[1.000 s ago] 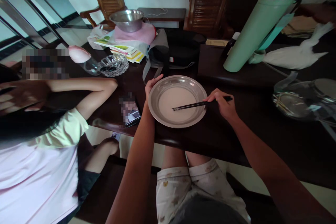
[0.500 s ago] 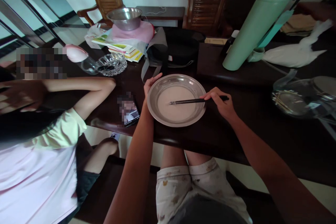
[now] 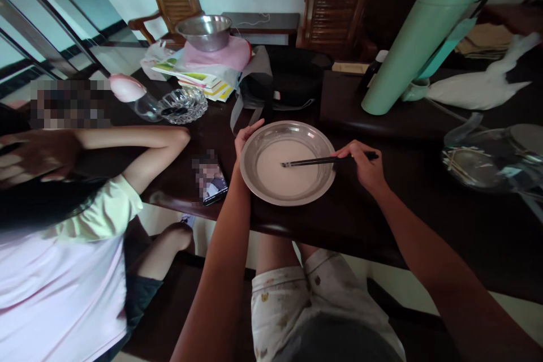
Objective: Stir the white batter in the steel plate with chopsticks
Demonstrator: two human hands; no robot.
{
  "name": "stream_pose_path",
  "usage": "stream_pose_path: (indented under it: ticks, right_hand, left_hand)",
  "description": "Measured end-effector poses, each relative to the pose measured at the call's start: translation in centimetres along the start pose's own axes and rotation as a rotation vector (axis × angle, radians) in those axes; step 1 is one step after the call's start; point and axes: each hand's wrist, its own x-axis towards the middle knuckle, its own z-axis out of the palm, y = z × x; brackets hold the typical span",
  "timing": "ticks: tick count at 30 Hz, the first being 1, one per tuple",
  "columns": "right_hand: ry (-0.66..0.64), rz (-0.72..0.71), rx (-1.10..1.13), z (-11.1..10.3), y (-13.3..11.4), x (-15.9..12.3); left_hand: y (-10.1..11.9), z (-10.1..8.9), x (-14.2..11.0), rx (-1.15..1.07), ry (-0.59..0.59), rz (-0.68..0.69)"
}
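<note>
A round metal bowl (image 3: 250,178) with a wide rim stands on the dark table in front of me, holding a pale, milky liquid (image 3: 275,181). My left hand (image 3: 246,138) is closed on the bowl's left edge, part of its fingers hidden behind the rim. Dark chopsticks (image 3: 316,161) are pinched in my right hand (image 3: 368,165) just beyond the right rim. They slant across the bowl, and their tips are at the liquid near its middle.
A phone (image 3: 212,181) lies left of the bowl, beside another person's bent arm (image 3: 156,144). Behind are a glass ashtray (image 3: 184,106), a steel basin (image 3: 206,34) on stacked books, and a black bag (image 3: 292,76). To the right stand a green thermos (image 3: 407,62) and a glass teapot (image 3: 479,164).
My right hand has drawn slightly to the right with the chopsticks, and their tips have moved right in the liquid. My left hand stays at the bowl.
</note>
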Motion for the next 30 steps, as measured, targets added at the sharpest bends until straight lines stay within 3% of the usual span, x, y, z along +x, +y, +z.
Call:
stream_pose_path:
  ticks: [7,10,15,22,30]
  right_hand:
    - [-0.107,-0.021,-0.051,0.4,-0.1,-0.3]
    - [-0.051,-0.052,-0.093,0.2,0.0,-0.2]
    - [0.020,-0.044,0.024,-0.3,0.6,-0.2]
    - [-0.182,-0.079,-0.089,0.5,0.2,-0.8]
    - [0.042,-0.041,-0.021,-0.4,0.5,-0.3]
  left_hand:
    - [0.5,0.3,-0.2,-0.016,0.039,-0.059]
    - [0.6,0.5,-0.4,-0.014,0.057,-0.032]
    - [0.5,0.5,-0.6,-0.035,0.109,-0.055]
    - [0.2,0.4,-1.1,-0.026,0.128,-0.033]
    - [-0.1,0.0,-0.8,0.026,0.110,0.014]
